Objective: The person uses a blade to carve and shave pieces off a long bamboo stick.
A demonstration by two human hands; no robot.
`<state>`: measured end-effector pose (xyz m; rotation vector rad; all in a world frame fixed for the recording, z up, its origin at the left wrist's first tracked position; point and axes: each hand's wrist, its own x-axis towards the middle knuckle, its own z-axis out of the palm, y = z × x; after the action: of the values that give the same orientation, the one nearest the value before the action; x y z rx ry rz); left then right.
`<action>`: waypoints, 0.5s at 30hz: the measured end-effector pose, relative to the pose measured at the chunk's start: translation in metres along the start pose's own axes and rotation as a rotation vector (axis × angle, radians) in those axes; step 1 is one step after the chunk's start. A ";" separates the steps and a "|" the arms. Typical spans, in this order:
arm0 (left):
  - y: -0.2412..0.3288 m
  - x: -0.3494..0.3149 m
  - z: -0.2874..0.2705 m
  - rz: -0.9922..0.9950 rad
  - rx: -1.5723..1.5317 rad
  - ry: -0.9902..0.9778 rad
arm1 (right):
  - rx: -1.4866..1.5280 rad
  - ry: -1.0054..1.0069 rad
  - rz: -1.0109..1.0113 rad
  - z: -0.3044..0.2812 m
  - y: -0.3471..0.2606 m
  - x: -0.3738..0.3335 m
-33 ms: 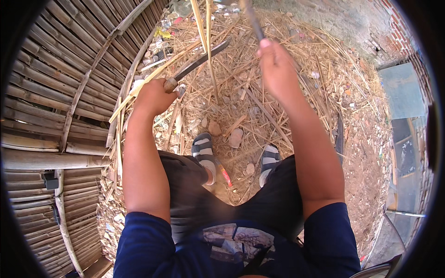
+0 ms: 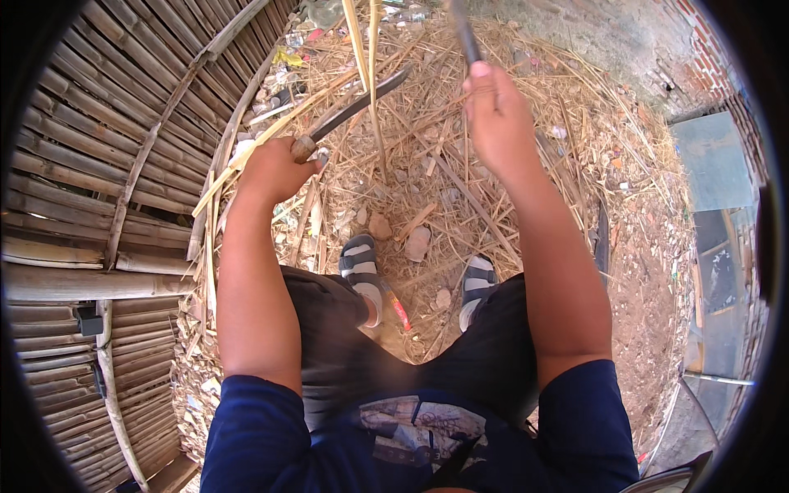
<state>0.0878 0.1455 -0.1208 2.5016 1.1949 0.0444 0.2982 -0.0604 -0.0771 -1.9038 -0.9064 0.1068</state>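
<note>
My left hand is closed round the wooden handle of a machete. The long dark blade slants up and away to the right. Its far part meets a pale bamboo pole split into two strips, one passing over the blade and running down toward the ground. My right hand, farther right and raised, grips a dark rod-like tool. That tool's far end is smeared by motion at the top edge, so its kind cannot be made out. It is apart from the machete.
A slatted bamboo wall rises on the left. Bamboo scraps, stones and litter cover the ground round my sandalled feet. A worn plaster wall stands at the far right, near a greyish-blue panel.
My right hand and its dark tool have shifted slightly up and to the right. My left hand and the machete are nearly still.
</note>
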 end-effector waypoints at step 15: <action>-0.005 0.006 0.011 0.018 -0.006 -0.063 | -0.333 -0.374 0.162 0.034 0.050 0.003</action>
<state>0.0900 0.1494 -0.1335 2.4896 1.1460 -0.0264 0.3124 -0.0450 -0.1337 -2.3140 -1.0662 0.4453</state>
